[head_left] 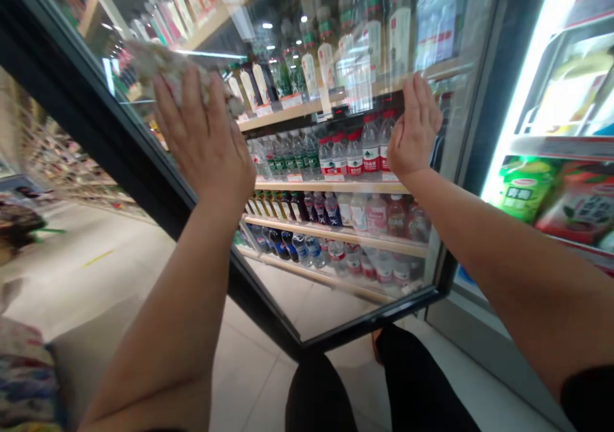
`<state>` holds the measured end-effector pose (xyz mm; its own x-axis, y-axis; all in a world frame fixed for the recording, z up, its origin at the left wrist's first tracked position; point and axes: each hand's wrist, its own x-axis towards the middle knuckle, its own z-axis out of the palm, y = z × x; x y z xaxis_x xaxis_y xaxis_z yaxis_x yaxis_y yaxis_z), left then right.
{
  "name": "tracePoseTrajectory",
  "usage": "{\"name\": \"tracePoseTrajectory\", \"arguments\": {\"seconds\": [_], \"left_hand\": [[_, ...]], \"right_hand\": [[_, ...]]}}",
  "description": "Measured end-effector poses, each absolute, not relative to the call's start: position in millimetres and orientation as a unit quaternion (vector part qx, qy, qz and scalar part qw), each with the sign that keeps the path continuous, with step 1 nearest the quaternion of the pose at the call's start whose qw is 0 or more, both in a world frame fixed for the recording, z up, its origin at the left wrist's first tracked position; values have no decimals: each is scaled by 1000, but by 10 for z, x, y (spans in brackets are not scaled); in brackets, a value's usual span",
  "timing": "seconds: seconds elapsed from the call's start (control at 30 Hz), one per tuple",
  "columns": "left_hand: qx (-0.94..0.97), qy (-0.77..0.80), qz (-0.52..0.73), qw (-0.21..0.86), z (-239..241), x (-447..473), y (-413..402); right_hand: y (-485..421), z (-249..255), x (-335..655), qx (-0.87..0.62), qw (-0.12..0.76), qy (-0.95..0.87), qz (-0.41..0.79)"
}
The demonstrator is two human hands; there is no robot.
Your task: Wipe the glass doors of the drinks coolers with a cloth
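A glass door point(307, 320) with a dark frame stands swung open in front of me, tilted in the view. My left hand point(211, 137) presses a pale, mottled cloth point(153, 61) to the upper left of the pane, fingers spread over it. The cloth bunches out past the fingertips. Against the right side of the same pane rests my right hand point(416, 128), its fingers stretched upward and close together. I see nothing held in it. Its palm side is hidden.
Through the glass, shelves point(336, 232) of bottled drinks show. A lit cooler point(561, 144) with packaged goods is at the right. My legs point(422, 374) are just below the door. Pale floor tiles point(110, 272) and a blurred patterned item point(26, 374) lie left.
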<state>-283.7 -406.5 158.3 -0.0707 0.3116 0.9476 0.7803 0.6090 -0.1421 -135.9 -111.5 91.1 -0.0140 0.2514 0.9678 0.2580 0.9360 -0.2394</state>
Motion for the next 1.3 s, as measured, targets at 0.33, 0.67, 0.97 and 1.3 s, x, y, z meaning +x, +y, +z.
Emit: {"name": "tracePoseTrajectory", "arguments": {"seconds": [0.33, 0.67, 0.97, 1.3], "left_hand": [[-477, -644, -140, 581, 1302, -3050, -4206], [-602, -627, -136, 476, 961, -2738, -3668], [-555, -633, -250, 478, 1224, -2451, -3242], [-537, -632, -258, 496, 1357, -2649, -3849]], "right_hand": [[-1049, 887, -1382, -178, 684, -707, -20], [-932, 846, -1451, -142, 704, -695, -19], [-1689, 979, -1417, -12, 656, -754, -29], [-2027, 797, -1597, 53, 521, -848, -83]]}}
